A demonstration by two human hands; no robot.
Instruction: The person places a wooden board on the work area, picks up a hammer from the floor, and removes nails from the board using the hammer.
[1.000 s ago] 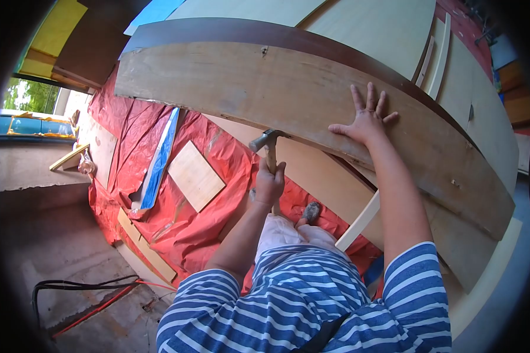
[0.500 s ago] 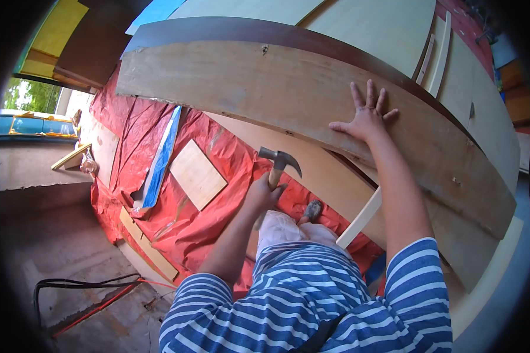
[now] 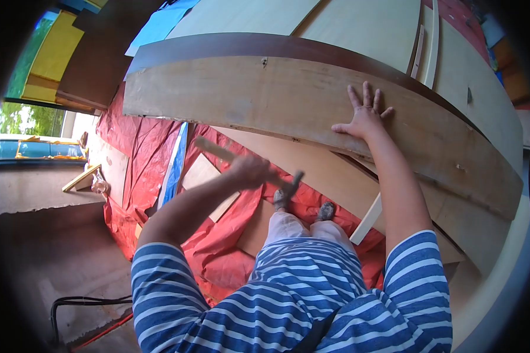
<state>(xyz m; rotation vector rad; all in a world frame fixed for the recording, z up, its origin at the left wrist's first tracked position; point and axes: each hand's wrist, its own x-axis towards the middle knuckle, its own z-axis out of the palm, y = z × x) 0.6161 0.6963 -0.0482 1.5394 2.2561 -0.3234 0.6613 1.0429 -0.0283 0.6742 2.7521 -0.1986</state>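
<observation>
My left hand [image 3: 252,172] is closed around the middle of a claw hammer [image 3: 217,150]. The hammer's wooden handle points up and left, and its metal head, somewhat blurred, hangs low on the right above my feet. My right hand [image 3: 365,122] lies flat with spread fingers on a long brown wooden board [image 3: 235,88]. Along that board's far side runs a dark brown strip [image 3: 218,44]. Apart from the board, the hammer is in the air in front of my body.
Red plastic sheeting [image 3: 218,259] covers the floor under my feet. On it lie a small plywood piece [image 3: 200,170] and a blue-and-white strip [image 3: 174,167]. A pale wood strip [image 3: 368,219] leans near my right arm. Large pale panels [image 3: 359,35] lie beyond the board. Black cables [image 3: 91,300] run at lower left.
My left hand has swung the hammer round: its head went from pointing up to low on the right. My right hand stays on the board. The view has shifted slightly.
</observation>
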